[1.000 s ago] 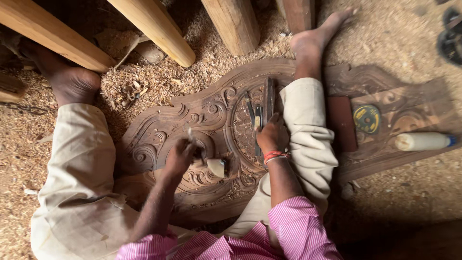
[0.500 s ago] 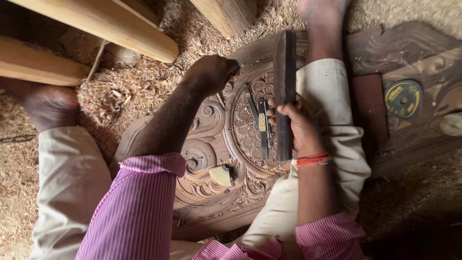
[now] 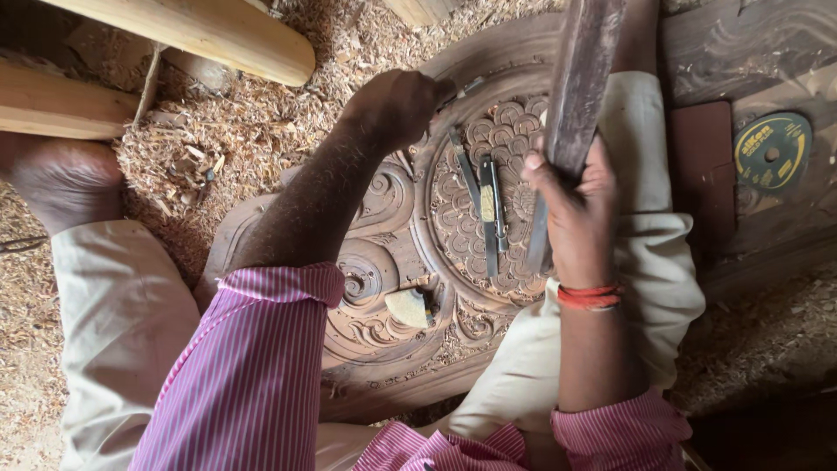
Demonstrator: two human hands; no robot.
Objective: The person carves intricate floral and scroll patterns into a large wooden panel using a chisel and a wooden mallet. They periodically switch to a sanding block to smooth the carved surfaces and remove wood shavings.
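A woodcarving workshop: sawdust floor [image 3: 218,131], carved panel [image 3: 410,262], chisels [image 3: 488,218].

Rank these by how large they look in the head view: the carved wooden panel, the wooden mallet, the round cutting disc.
1. carved wooden panel
2. wooden mallet, though it is raised nearer the camera, so it looks bigger
3. round cutting disc

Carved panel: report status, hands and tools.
Left hand gripping a chisel against the carved panel. Right hand gripping a wooden mallet, raised. Spare chisels lying on the carving.
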